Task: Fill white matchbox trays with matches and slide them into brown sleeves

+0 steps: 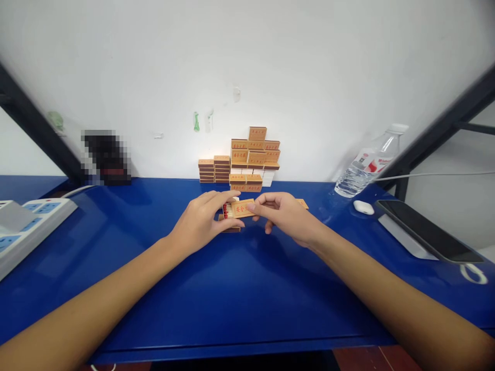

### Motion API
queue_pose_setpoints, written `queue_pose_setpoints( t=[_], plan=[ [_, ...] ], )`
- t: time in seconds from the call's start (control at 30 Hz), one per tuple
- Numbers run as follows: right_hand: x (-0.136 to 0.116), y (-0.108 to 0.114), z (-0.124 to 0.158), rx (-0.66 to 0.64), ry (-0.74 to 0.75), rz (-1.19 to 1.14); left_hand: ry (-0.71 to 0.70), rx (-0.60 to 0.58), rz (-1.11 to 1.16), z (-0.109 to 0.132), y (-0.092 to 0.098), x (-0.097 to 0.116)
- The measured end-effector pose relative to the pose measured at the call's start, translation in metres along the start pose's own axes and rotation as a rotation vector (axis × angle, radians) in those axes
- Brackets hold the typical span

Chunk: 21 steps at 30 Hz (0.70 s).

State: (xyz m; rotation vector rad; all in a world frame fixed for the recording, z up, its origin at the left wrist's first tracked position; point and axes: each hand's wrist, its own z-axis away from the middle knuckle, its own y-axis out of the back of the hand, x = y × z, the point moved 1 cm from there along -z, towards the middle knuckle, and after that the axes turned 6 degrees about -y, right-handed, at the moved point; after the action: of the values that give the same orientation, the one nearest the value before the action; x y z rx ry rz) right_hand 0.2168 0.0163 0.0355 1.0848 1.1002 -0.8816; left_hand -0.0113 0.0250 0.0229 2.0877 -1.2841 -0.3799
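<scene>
A partly open matchbox [242,208] with red-tipped matches showing at its left end is held between both hands over the blue table. My left hand [203,219] has its thumb and fingers around the open end. The right end is pinched by the thumb and fingers of my right hand [280,214]. Just below the held box lies another matchbox [232,230], partly hidden by my left hand. Part of one more box [301,204] shows behind my right hand. Against the wall rises a stepped stack of matchboxes [255,157].
On the right are a tilted water bottle [365,162], a white earphone case [363,207] and a phone [429,229] on a white block. A power strip [36,226] lies at the left, with a pixelated dark object [106,157] by the wall [162,67].
</scene>
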Motion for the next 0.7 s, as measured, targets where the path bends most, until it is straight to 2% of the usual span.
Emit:
queue_pose_setpoints(
  t=[0.07,0.13,0.17,0.27,0.33,0.4,0.53,0.6,0.7],
  plan=[
    [-0.003,0.012,-0.003,0.032,-0.032,0.026,0.033,0.014,-0.013,0.000,0.000,-0.002],
    [-0.008,0.032,-0.006,0.060,-0.071,0.074,0.066,0.022,-0.042,0.000,0.001,-0.005],
    [-0.011,0.046,-0.008,0.078,-0.093,0.092,0.080,0.020,-0.056,0.000,0.001,-0.006],
    [-0.016,0.095,-0.011,0.263,-0.023,0.088,0.093,0.007,-0.082,0.002,0.001,-0.010],
    [-0.014,0.124,-0.012,0.294,-0.069,0.146,0.078,0.003,-0.089,0.003,0.001,-0.011],
    [-0.009,0.143,-0.012,0.278,-0.167,0.289,0.054,-0.001,-0.098,0.004,0.000,-0.012],
    [-0.001,0.152,-0.012,0.154,-0.313,0.707,0.029,-0.018,-0.120,0.003,0.000,-0.014],
    [-0.002,0.150,-0.010,0.146,-0.279,0.831,0.024,-0.021,-0.127,0.003,0.001,-0.015],
    [-0.007,0.146,-0.005,0.106,-0.125,0.827,0.024,-0.018,-0.118,0.002,0.002,-0.016]
  ],
)
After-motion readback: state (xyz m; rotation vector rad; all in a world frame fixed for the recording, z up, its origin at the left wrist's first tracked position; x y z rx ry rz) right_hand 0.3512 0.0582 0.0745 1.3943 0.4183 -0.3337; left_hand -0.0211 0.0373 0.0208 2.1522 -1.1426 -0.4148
